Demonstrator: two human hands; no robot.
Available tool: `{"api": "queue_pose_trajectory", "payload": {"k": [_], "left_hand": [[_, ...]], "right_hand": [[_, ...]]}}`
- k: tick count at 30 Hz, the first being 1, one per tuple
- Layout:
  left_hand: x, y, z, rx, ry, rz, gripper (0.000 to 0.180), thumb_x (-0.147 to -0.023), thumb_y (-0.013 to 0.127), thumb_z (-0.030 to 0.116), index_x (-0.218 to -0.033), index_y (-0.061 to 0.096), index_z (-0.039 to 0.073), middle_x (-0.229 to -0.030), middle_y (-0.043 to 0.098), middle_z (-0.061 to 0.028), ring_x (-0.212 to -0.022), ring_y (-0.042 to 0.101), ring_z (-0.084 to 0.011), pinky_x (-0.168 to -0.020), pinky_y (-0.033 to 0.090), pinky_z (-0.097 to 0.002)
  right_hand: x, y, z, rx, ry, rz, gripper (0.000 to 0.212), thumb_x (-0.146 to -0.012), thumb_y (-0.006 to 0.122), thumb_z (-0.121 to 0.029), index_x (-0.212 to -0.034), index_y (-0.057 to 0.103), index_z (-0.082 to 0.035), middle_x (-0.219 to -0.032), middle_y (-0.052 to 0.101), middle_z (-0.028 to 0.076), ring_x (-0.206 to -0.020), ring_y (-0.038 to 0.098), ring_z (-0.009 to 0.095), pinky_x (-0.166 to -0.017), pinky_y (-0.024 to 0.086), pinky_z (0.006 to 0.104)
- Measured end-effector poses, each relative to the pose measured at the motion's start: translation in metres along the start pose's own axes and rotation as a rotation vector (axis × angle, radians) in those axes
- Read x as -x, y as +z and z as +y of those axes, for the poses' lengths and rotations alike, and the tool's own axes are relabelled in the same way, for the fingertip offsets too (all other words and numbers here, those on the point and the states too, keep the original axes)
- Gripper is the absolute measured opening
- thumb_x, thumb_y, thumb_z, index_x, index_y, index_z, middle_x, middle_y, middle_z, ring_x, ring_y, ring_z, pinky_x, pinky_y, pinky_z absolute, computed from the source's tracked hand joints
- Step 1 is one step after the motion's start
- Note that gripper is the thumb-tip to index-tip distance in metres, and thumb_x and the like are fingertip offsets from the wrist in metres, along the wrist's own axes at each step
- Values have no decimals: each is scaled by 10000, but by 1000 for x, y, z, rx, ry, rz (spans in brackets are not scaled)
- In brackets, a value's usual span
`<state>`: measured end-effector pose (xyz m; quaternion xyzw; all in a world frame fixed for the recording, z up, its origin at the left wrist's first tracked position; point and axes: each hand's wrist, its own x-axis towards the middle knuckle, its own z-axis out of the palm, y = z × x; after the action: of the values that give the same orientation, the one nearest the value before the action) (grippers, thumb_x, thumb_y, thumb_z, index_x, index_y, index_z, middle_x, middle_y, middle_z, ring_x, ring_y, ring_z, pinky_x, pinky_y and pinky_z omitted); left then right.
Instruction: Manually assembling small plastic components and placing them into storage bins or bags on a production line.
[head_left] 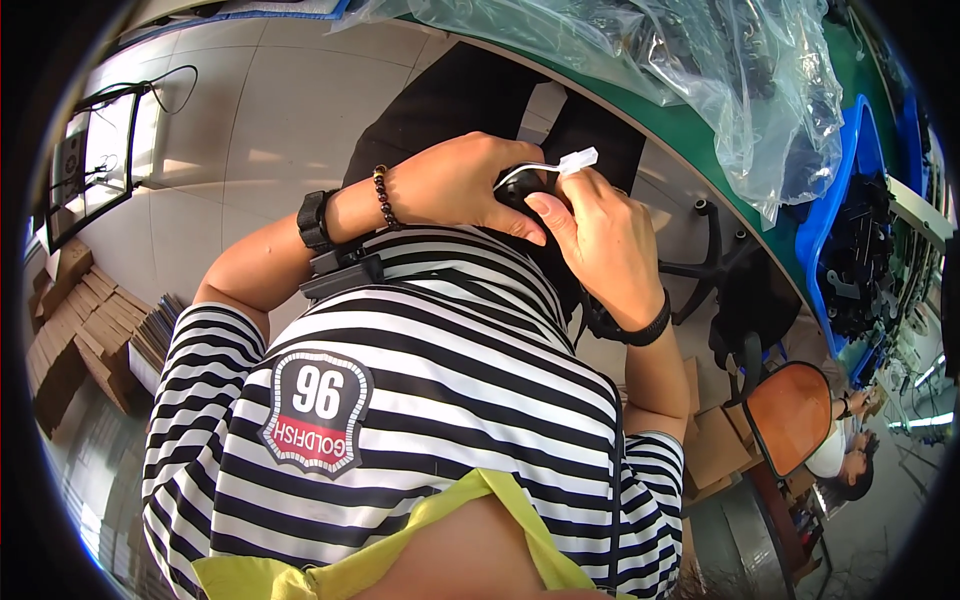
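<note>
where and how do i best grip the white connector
Probably pinch the white connector by its outer end, from the picture's upper right: that end juts up beyond the right hand, while the white wire meets its left end.

Two hands (465,182) (612,238), one black part (520,188), one white connector (578,160).

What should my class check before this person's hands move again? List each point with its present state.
1. Left hand steadying the black part: ok, curled around it.
2. Right hand at the black part: ok, thumb against its near edge.
3. White cable visible: ok, it arcs over the black part toward the white connector.
4. White connector uncovered: ok, it stands out above the right hand's fingers.
5. Underside of the black part sound: cannot tell, hidden.
6. Work over the green table: not ok, held in front of the body.
</note>
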<state>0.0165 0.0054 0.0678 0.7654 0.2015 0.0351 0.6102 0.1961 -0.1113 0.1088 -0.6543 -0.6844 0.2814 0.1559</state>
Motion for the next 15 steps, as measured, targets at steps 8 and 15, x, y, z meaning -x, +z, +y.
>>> {"api": "queue_pose_trajectory", "payload": {"k": [8, 15], "left_hand": [[2, 5, -10, 33, -1, 41, 651, -721, 890, 428, -1147, 667, -11, -933, 712, -199, -865, 705, -349, -787, 549, -395], [0, 0, 1, -35, -54, -17, 620, -723, 891, 410, -1120, 664, -8, -939, 710, -196, -857, 699, -349, -779, 544, -394]], "right_hand": [[-3, -2, -4, 60, -195, 104, 324, -976, 642, -337, -922, 611, -20, -904, 628, 108, -697, 652, 328, -578, 503, 425], [-1, 0, 7, 199, -51, -88, 291, -958, 659, -328, -997, 611, -44, -912, 628, 101, -690, 648, 330, -591, 522, 421]]}}
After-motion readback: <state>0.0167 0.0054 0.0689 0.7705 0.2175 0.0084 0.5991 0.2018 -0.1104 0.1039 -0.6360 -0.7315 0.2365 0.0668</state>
